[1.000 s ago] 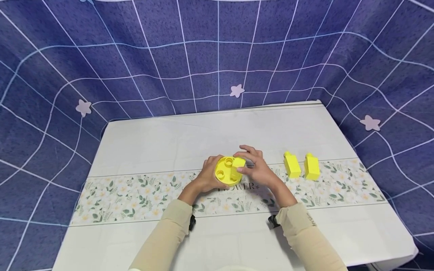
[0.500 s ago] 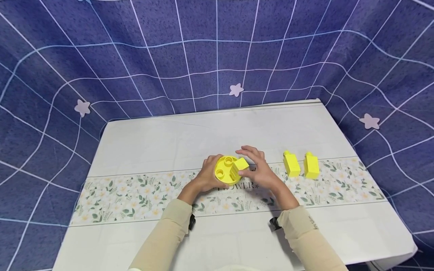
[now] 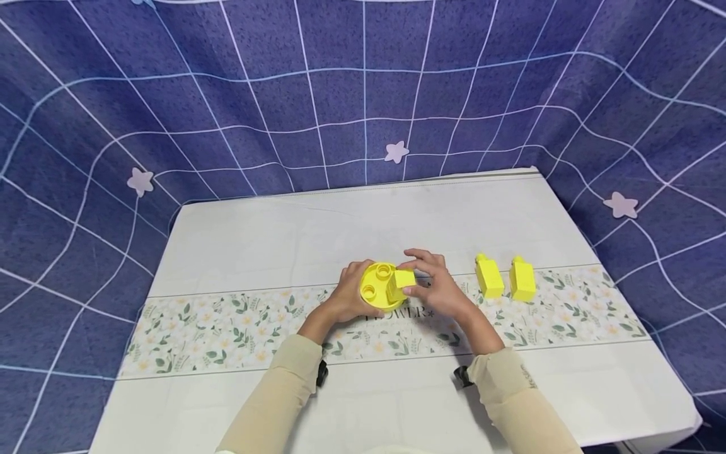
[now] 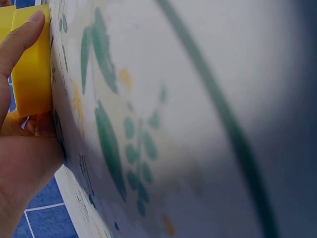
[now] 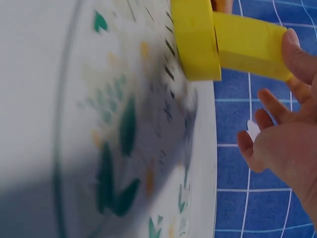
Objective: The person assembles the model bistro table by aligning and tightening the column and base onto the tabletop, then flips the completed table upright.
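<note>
A round yellow base [image 3: 377, 296] with ring-shaped sockets on top lies on the table. My left hand [image 3: 347, 295] grips it by its left side, thumb along the near wall in the left wrist view. A yellow block-shaped leg [image 3: 401, 284] stands upright on the right part of the base, its lower end at the base's top face in the right wrist view [image 5: 250, 45]. My right hand [image 3: 439, 291] pinches the leg's upper end between thumb and fingers, the other fingers spread loosely. Two sockets on the base show bare.
Two more yellow legs, one [image 3: 489, 277] beside the other [image 3: 522, 279], lie to the right, each with a round peg at its far end. A white tablecloth [image 3: 272, 246] with a flowered band covers the table. Blue grid-patterned curtain [image 3: 340, 94] surrounds the back and sides.
The leg in my right hand tilted to the right and is more upright again now. My right hand shifted slightly right with it. The left hand and base stayed put.
</note>
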Available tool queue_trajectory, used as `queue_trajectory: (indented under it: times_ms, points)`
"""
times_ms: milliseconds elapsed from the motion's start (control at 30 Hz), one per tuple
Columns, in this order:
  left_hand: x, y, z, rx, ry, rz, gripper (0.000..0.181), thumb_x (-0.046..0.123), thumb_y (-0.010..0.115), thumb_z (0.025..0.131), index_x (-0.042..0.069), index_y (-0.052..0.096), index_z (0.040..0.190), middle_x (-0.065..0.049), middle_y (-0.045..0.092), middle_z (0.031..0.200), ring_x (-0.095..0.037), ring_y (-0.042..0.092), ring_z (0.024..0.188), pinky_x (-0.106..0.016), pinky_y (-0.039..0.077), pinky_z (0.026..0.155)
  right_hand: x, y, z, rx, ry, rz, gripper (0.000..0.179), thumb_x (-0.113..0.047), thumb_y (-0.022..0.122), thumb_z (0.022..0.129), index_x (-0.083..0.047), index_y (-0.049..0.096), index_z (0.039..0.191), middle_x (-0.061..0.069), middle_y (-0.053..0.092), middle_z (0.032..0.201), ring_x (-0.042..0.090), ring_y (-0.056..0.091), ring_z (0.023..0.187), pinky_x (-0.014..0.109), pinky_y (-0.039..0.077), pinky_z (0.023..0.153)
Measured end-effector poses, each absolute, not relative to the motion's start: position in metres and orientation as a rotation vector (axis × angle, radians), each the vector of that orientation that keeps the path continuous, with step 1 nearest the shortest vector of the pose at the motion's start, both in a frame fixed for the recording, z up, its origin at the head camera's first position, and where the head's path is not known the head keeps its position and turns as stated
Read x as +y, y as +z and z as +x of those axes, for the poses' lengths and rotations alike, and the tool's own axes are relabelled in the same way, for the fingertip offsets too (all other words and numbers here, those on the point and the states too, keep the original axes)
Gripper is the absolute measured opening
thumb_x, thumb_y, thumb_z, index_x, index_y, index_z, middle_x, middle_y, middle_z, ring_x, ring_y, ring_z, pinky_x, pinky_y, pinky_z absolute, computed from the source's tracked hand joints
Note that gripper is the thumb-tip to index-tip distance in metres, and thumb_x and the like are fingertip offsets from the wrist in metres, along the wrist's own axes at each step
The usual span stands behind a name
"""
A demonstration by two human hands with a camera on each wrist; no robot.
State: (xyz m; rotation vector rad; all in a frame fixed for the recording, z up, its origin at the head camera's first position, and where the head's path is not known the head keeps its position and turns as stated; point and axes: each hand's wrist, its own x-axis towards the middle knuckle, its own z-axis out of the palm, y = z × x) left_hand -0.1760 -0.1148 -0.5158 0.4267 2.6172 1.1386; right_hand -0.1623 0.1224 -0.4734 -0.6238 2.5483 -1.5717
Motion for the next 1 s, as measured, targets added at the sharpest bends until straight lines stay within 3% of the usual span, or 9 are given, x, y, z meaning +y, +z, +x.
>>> queue_trajectory:
  times_ms: [300, 533, 733, 1000]
  points:
    - [-0.115, -0.514, -0.175, 2.635, 1.121, 0.426, 0.115, 0.032, 0.094, 0.054, 0.021, 0.03, 0.149, -0.003, 0.036, 0.142, -0.02, 0.031, 0.123, -0.043, 0.032, 0.104, 0.11, -0.48, -0.141, 2.669, -1.665, -0.56, 0.037, -0.011, 0.079, 0.079, -0.012, 0.062, 0.111, 0.011, 0.045, 0.14, 0.029, 0.028, 0.123, 0.058, 0.025, 0.102]
    - [-0.114, -0.515, -0.175, 2.637, 1.122, 0.417, 0.116, 0.033, 0.094, 0.054, 0.02, 0.03, 0.15, -0.002, 0.036, 0.141, -0.019, 0.031, 0.123, -0.042, 0.031, 0.106, 0.122, -0.475, -0.143, 2.619, -1.521, -0.673, 0.066, -0.016, 0.078, 0.08, -0.019, 0.05, 0.14, 0.006, 0.028, 0.153, 0.029, 0.021, 0.129, 0.063, 0.024, 0.102]
    - [-0.114, -0.515, -0.176, 2.629, 1.106, 0.428, 0.116, 0.034, 0.093, 0.055, 0.02, 0.028, 0.15, -0.003, 0.034, 0.142, -0.019, 0.031, 0.123, -0.041, 0.031, 0.105, 0.127, -0.473, -0.15, 2.57, -1.49, -0.742, 0.049, -0.013, 0.074, 0.083, -0.016, 0.06, 0.131, 0.006, 0.029, 0.154, 0.029, 0.021, 0.131, 0.063, 0.024, 0.102]
    - [-0.114, -0.514, -0.175, 2.629, 1.102, 0.422, 0.115, 0.034, 0.093, 0.056, 0.02, 0.028, 0.15, -0.004, 0.034, 0.143, -0.02, 0.03, 0.124, -0.044, 0.032, 0.105, 0.119, -0.478, -0.143, 2.572, -1.572, -0.643, 0.048, -0.013, 0.075, 0.082, -0.011, 0.059, 0.127, 0.01, 0.032, 0.149, 0.03, 0.022, 0.129, 0.061, 0.029, 0.101]
